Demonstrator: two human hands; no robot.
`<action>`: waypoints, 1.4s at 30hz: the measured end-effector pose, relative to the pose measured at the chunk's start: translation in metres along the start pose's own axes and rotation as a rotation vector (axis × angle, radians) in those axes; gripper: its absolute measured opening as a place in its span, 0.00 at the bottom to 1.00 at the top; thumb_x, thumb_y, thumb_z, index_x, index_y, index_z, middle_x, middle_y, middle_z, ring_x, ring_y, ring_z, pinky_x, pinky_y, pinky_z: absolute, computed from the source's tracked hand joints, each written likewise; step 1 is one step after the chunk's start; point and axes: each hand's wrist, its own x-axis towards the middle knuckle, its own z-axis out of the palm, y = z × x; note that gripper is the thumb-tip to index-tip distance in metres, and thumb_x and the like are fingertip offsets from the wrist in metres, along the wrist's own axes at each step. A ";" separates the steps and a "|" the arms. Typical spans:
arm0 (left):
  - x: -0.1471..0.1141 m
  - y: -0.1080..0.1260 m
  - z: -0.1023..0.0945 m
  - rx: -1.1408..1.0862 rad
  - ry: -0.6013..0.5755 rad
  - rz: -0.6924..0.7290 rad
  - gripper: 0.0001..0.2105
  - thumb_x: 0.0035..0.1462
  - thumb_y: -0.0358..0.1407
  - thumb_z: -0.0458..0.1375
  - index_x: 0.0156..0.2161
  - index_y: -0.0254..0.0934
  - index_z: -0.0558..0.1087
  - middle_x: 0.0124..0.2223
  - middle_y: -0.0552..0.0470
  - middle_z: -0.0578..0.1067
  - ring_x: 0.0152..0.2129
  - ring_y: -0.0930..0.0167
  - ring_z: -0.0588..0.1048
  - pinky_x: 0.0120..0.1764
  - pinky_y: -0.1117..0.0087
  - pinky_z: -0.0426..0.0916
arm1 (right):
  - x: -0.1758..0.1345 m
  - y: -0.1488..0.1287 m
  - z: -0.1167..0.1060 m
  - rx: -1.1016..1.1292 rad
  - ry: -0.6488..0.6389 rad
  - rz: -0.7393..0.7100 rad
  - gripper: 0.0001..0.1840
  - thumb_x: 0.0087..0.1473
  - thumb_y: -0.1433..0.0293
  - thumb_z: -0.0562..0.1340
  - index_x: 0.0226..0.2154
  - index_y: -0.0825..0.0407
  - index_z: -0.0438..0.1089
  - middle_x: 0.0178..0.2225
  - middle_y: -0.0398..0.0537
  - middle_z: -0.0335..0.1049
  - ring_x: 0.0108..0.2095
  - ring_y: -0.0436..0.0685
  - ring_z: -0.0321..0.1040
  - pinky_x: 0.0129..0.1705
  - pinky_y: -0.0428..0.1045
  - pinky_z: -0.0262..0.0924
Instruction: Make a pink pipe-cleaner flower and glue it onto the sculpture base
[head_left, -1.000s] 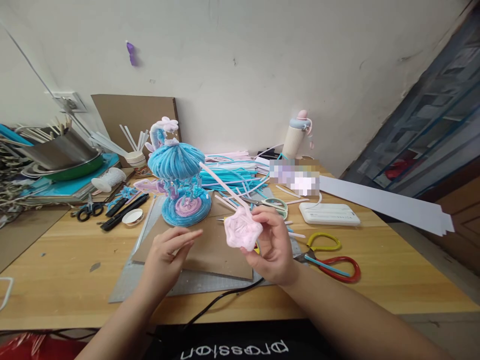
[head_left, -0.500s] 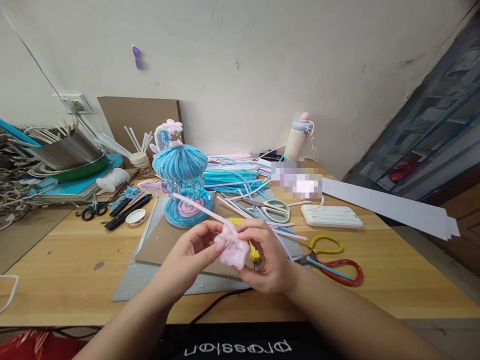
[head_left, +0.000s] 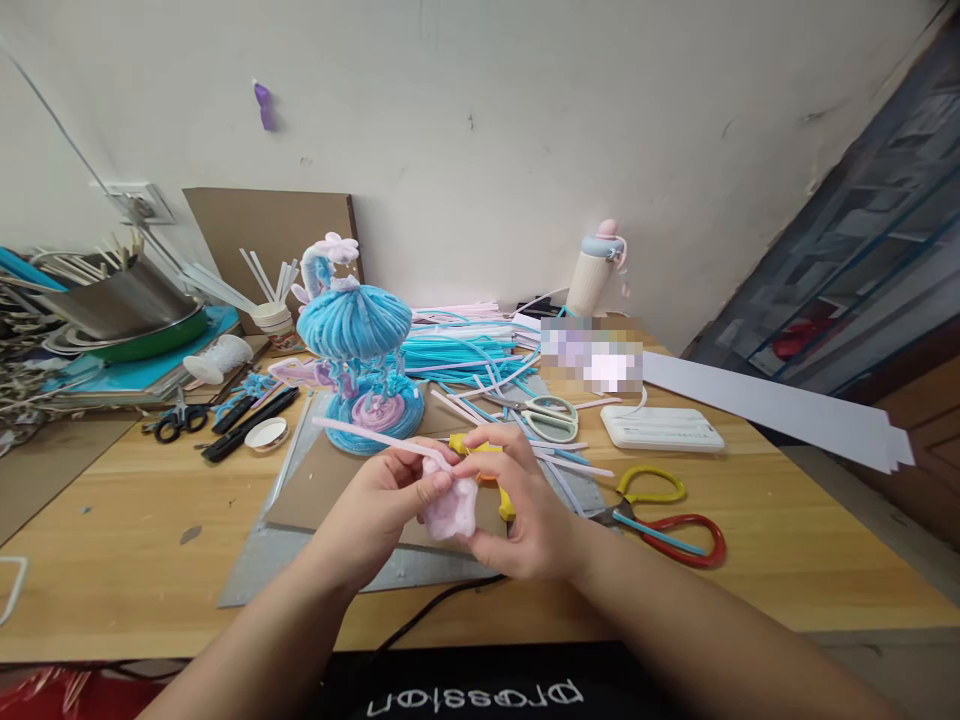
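Observation:
A small pale pink fuzzy piece (head_left: 450,512), ruffled like a blossom, is held up in front of me between both hands. From its top a pink pipe cleaner (head_left: 375,437) sticks out to the left. My left hand (head_left: 386,510) pinches the piece's upper left side with thumb and forefinger. My right hand (head_left: 517,510) grips it from the right, fingertips at the top and thumb near the lower edge. Behind the hands, a yellow tool (head_left: 505,500), probably a glue gun, is partly hidden. A blue pipe-cleaner jellyfish-like figure (head_left: 356,325) stands beyond them.
Cardboard (head_left: 300,500) lies over a grey mat (head_left: 247,575). Red-and-yellow-handled scissors (head_left: 679,540) and a white power strip-like box (head_left: 660,430) are right. Blue pipe cleaners (head_left: 465,357) lie behind; black scissors (head_left: 180,420) and a thread spool (head_left: 217,360) are left.
Both hands have shifted slightly left with the pink piece. Its pipe-cleaner stem now lies flatter and points farther left, and the right fingers have moved over the stem's base.

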 end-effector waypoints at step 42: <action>0.014 -0.018 -0.009 0.328 0.069 0.238 0.10 0.56 0.36 0.62 0.44 0.40 0.70 0.37 0.52 0.74 0.31 0.71 0.73 0.34 0.73 0.68 | 0.010 0.003 0.013 1.014 0.161 0.877 0.12 0.50 0.66 0.69 0.37 0.53 0.71 0.32 0.42 0.71 0.24 0.46 0.70 0.24 0.42 0.67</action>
